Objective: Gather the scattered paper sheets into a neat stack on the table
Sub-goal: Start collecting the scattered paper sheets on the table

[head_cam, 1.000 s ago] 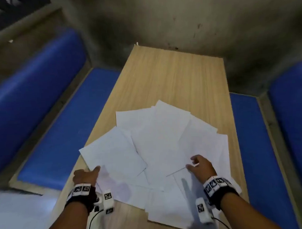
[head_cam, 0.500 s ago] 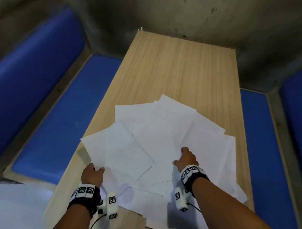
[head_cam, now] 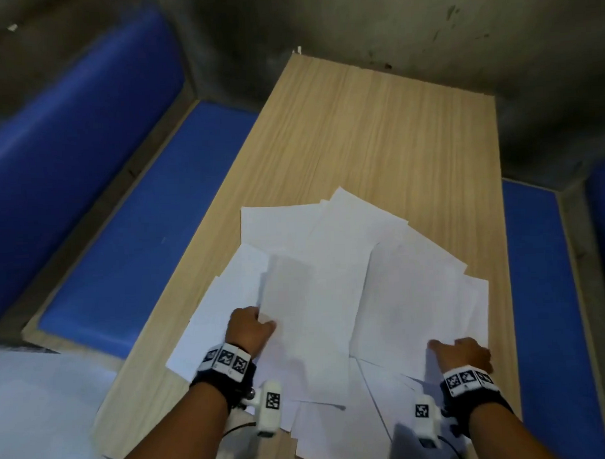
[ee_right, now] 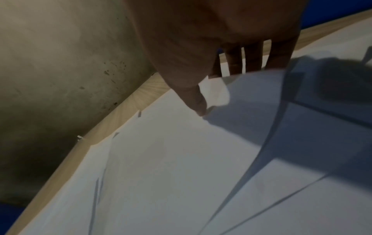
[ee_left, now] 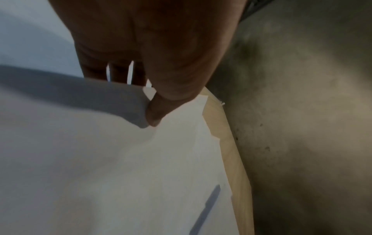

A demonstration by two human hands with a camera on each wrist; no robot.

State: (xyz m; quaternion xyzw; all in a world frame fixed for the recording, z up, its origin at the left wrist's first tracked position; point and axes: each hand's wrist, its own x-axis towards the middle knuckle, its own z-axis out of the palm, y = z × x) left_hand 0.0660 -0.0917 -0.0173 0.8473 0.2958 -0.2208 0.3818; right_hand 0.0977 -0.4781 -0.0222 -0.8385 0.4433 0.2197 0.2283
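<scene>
Several white paper sheets (head_cam: 328, 235) lie fanned and overlapping on the near half of the wooden table (head_cam: 376, 130). My left hand (head_cam: 259, 320) pinches the near edge of a sheet (head_cam: 307, 298) at the left of the pile. In the left wrist view the thumb (ee_left: 155, 111) lies on top of that raised edge (ee_left: 100, 98) with the fingers under it. My right hand (head_cam: 449, 347) grips the near edge of a sheet (head_cam: 409, 294) at the right. There the thumb (ee_right: 199, 103) is on top and the sheet (ee_right: 281, 103) curls upward.
Blue padded benches run along the left (head_cam: 140, 235) and right (head_cam: 536, 289) of the table. A stained grey wall (head_cam: 390, 20) closes the far end. A pale white surface (head_cam: 43, 410) sits at the lower left. The table's right edge runs close to my right hand.
My left hand has slid its sheet right, onto the middle of the pile. My right hand has moved from the middle to the right side and taken hold of a sheet there.
</scene>
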